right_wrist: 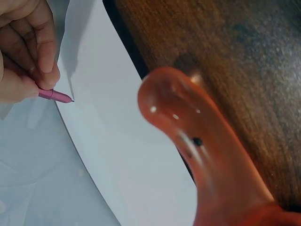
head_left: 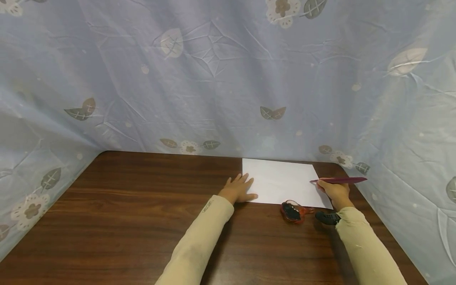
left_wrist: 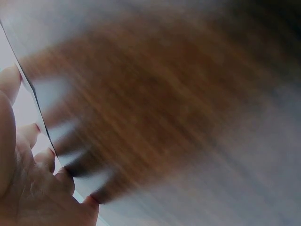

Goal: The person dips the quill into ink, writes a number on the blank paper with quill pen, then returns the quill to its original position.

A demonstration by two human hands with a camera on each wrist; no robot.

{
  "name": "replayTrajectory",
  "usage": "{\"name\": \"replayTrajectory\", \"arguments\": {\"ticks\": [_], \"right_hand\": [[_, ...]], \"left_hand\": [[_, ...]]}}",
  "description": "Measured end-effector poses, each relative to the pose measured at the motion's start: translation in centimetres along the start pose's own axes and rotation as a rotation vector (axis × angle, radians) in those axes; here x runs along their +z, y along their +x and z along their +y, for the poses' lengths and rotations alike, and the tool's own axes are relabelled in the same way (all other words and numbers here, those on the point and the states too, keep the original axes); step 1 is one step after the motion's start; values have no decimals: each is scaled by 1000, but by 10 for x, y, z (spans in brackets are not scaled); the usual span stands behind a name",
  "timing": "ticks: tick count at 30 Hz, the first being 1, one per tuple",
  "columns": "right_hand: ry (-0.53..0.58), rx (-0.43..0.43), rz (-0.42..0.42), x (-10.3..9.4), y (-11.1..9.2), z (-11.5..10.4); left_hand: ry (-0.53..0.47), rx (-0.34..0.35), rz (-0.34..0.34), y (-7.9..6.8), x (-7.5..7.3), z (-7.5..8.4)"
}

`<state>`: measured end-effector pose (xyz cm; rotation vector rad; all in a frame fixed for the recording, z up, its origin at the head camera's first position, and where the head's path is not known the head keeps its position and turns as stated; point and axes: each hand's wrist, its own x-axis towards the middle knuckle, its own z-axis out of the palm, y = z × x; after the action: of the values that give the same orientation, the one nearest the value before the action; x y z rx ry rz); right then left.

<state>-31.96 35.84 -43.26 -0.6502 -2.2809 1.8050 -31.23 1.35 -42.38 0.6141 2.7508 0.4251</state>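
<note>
A white sheet of paper (head_left: 281, 178) lies near the back right of the brown table. My left hand (head_left: 238, 189) rests on its left edge with fingers spread; in the left wrist view the hand (left_wrist: 35, 188) shows its fingertips along the paper edge. My right hand (head_left: 336, 192) pinches a magenta pen (head_left: 343, 180) at the sheet's right side. Seen from the right wrist, thumb and fingers (right_wrist: 47, 54) hold the pen (right_wrist: 56, 96) near its point, which is right at the paper (right_wrist: 117, 141).
A translucent red-orange handled object (head_left: 297, 211) with a dark face lies at the paper's front edge, its handle (right_wrist: 207, 155) large in the right wrist view. A black perforated strap (head_left: 327, 218) is at the right wrist. A patterned pale curtain (head_left: 213, 79) hangs around the wooden table (head_left: 124, 217).
</note>
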Motion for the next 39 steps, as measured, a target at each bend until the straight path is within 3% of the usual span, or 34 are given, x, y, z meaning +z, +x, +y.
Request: {"name": "replayTrajectory", "arguments": {"ticks": [9, 16, 24, 39], "right_hand": [[-128, 26, 43, 0, 0, 1], [-96, 67, 23, 1, 2, 3], [-112, 63, 7, 3, 3, 2], [-220, -21, -46, 13, -15, -4]], "left_hand": [[-8, 0, -9, 2, 0, 0], [-1, -23, -25, 25, 16, -12], [-12, -15, -13, 0, -2, 2], [-6, 1, -2, 2, 0, 0]]}}
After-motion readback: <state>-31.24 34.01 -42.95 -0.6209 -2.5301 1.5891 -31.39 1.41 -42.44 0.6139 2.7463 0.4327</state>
